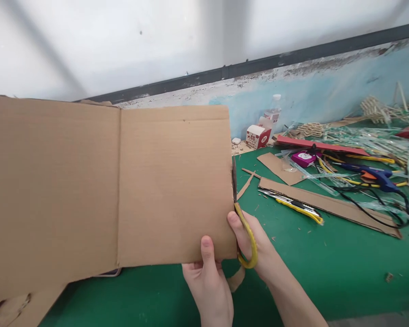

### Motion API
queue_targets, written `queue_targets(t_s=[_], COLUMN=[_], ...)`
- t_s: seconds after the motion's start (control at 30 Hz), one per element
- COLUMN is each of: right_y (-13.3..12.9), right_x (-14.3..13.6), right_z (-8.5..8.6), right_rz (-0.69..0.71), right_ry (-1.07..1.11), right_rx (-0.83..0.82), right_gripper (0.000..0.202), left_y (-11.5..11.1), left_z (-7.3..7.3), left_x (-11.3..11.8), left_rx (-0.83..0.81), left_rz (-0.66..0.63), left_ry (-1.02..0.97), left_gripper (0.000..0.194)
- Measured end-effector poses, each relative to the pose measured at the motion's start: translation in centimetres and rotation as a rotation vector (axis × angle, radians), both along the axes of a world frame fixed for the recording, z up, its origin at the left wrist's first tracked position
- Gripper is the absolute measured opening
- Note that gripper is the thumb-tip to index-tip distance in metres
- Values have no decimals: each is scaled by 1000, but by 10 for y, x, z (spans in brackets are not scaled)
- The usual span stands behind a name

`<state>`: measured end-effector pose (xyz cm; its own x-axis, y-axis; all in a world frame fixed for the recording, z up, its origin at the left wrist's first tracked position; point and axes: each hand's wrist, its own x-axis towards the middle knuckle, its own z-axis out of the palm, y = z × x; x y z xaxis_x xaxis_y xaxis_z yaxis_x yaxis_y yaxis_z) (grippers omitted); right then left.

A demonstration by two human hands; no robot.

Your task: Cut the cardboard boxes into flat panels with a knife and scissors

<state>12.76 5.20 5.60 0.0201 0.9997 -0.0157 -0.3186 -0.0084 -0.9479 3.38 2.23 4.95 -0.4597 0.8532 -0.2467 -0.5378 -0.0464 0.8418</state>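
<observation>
A large creased sheet of cardboard (173, 181) fills the left and middle of the head view, held up over the green table. My left hand (209, 286) grips its bottom edge, thumb on the near face and fingers hidden behind. At the sheet's right edge, my right hand (255, 243) is closed on yellow-handled scissors (252, 240). Their dark blade stands along that edge, and the thumb lies by the cardboard. A thin curled cardboard strip (236, 279) hangs below the hands.
On the green table (327, 272) to the right lie a yellow utility knife (293, 206), a long cardboard strip (330, 206), a blue glue gun (378, 175) and a purple tape measure (305, 158). Behind stand a red-and-white box (258, 136) and a plastic bottle (273, 109).
</observation>
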Motion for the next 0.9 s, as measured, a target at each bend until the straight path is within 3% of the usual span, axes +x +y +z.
queue_targets(t_s=[0.2,0.37,0.5,0.6,0.73,0.9], right_y=[2,7,12,20,27,20], right_x=[2,3,6,10,15,27], right_z=[12,7,3,-1,-13,-36], right_rz=[-55,-18,-74,-176,-323,-338], right_ry=[-29,-66,-116,-85,-2,-160], right_rx=[-27,-26,74,-13,-88,148], right_gripper=[70,70,64,59,62,62], left_y=[-3,-6,-11,-14,-11,1], left_z=[-2,-1,-11,-14,4,41], left_x=[-2,-4,-5,-7,-14,-33], left_rx=[-16,-76,-108,-137,-171,-102], left_rz=[-20,-18,-33,-44,-73,-24], left_ry=[12,13,-4,-29,-43,39], left_gripper=[88,81,77,75,77,86])
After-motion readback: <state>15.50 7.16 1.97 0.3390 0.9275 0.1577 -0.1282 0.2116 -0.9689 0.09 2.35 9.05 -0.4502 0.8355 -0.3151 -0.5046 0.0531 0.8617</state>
